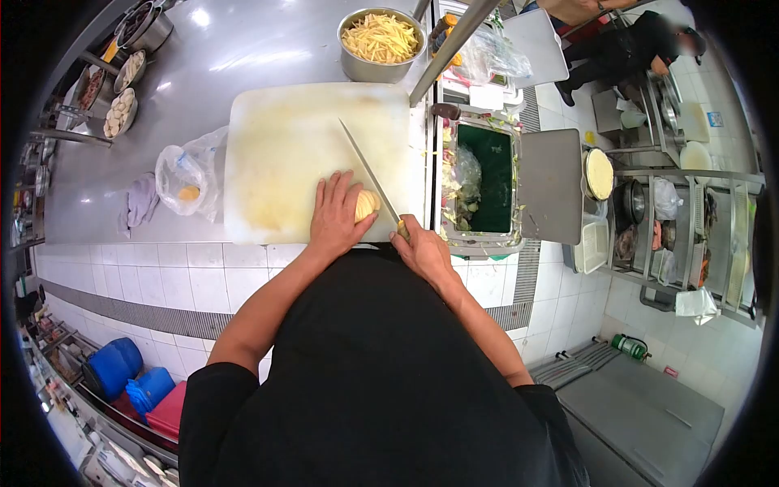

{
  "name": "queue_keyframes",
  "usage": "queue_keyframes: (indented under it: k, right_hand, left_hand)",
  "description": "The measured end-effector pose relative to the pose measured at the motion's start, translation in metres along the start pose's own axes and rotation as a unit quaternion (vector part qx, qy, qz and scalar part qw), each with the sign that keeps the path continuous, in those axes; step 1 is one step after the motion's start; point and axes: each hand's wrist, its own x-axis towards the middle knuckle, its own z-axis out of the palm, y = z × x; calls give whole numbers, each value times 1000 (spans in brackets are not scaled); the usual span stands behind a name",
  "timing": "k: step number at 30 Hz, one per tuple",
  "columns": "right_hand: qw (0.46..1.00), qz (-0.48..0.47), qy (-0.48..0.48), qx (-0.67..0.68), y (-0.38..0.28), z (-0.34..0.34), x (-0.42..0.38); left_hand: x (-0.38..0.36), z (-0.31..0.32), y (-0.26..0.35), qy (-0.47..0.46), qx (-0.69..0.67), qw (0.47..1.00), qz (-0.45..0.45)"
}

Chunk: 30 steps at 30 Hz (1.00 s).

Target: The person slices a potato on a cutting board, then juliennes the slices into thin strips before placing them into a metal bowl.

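A peeled, pale yellow potato (367, 204), scored with slice lines, sits at the near edge of the white cutting board (276, 162). My left hand (335, 213) is laid over its left side, fingers pointing away from me, and holds it against the board. In my right hand (423, 253) is the wooden handle of a kitchen knife (367, 166). The long blade slants up and left across the board, just right of the potato. At the board's far end stands a metal pot (381, 71) heaped with cut potato strips (378, 37).
Left of the board lie a plastic bag (185, 180) with a yellow piece inside and a grey cloth (141, 201). An open green-lined bin (492, 174) holding scraps stands right of the table. Several bowls (122, 112) line the far left. Another person (621, 57) is at upper right.
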Motion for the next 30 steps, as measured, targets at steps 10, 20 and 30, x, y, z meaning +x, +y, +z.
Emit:
queue_keyframes:
  k: [10,20,30]
  right_hand:
    - [1000,18,11,17,4,-5,13]
    - [1000,6,15,18,18,8,19]
    - [997,35,65,7,16,18,17]
  left_hand:
    - [8,-6,1,-23,27,999,30]
    - [11,3,0,-16,23,999,44]
    - [18,-1,8,-28,37,998,29]
